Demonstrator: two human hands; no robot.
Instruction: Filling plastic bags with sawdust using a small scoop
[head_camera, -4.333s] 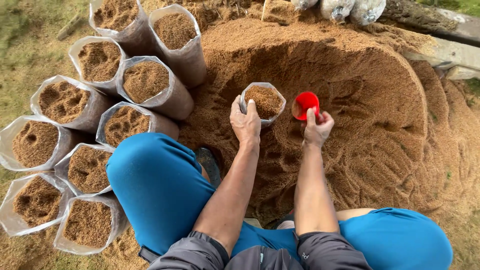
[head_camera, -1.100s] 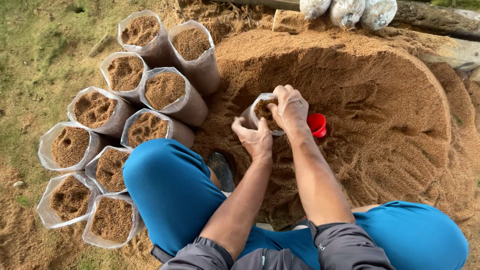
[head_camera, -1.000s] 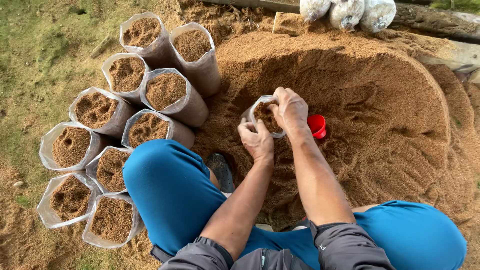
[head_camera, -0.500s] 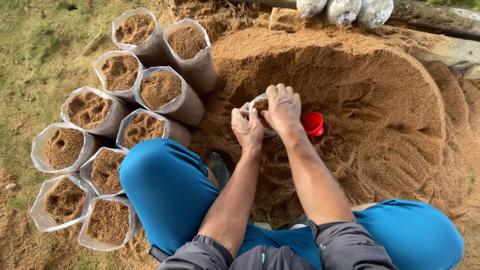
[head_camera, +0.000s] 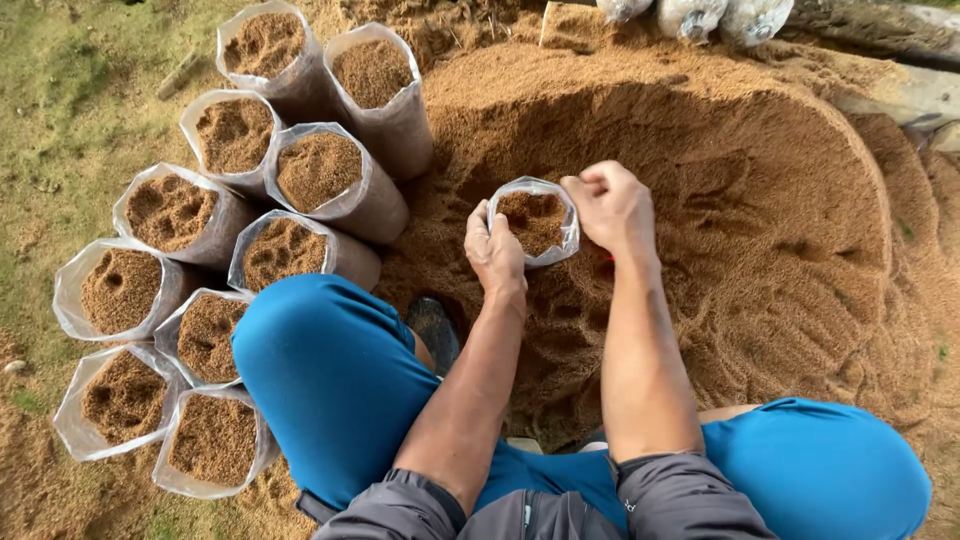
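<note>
The left hand (head_camera: 495, 250) is holding the rim of the bag (head_camera: 537, 220) standing in the sawdust heap (head_camera: 760, 250), while the right hand (head_camera: 615, 208), fingers curled shut, is hovering beside it; I judge the bag needs steady, upright support.
</note>
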